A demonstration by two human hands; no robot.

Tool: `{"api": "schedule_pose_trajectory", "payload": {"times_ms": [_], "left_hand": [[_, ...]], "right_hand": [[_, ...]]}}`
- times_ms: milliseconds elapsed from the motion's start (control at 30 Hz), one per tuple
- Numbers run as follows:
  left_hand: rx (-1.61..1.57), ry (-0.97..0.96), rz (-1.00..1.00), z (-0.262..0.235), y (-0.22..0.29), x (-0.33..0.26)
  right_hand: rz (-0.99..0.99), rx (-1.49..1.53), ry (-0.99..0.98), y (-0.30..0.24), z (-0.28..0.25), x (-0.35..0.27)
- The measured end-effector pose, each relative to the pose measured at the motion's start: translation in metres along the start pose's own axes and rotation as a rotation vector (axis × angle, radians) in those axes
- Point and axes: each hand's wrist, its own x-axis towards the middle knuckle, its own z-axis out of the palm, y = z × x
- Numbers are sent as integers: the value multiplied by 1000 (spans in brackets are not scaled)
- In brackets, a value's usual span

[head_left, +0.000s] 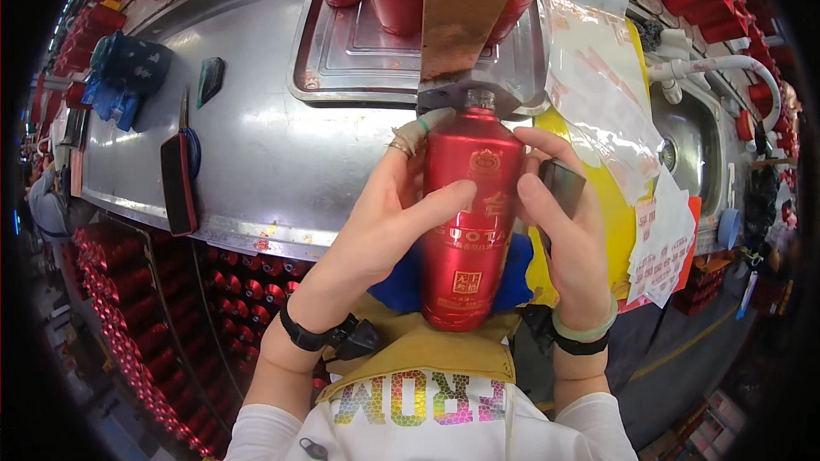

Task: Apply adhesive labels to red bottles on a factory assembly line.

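Note:
I hold a glossy red bottle [465,222] with gold markings upright in front of my chest, its neck up under a rusty metal fixture [465,13]. My left hand [384,222] wraps its left side, thumb across the front, with a taped fingertip and a ring near the bottle's shoulder. My right hand [568,243] steadies the right side and also grips a small black device [562,188]. A blue cloth [401,286] lies behind the bottle's base.
A steel workbench [273,145] carries a steel tray [359,60] with red bottles, a dark phone [178,183] and a blue bag [128,72]. Label sheets [598,94] and a yellow bin [615,213] sit at right, by a sink [692,145]. Crates of red bottles [145,307] stand below.

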Motion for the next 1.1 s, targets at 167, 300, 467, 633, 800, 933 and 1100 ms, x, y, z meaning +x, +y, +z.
{"api": "schedule_pose_trajectory", "payload": {"times_ms": [167,300,467,633,800,933,1100], "left_hand": [[169,15,88,3,-5,1],[157,3,101,-5,-13,-4],[304,126,406,-10,-37,-31],[913,98,661,-15,-49,-50],[905,102,682,-16,-49,-49],[840,98,650,-19,-46,-55],[1101,74,745,-14,-48,-48]], "right_hand": [[-21,-94,43,1,2,-3],[-37,-5,-69,0,-13,-2],[-398,-444,159,-14,-14,-6],[-692,-991,-204,-47,8,10],[-1200,-1445,89,-59,8,22],[-1116,-1203,-264,-23,0,-19],[-686,-907,299,-3,-14,-7]]}}
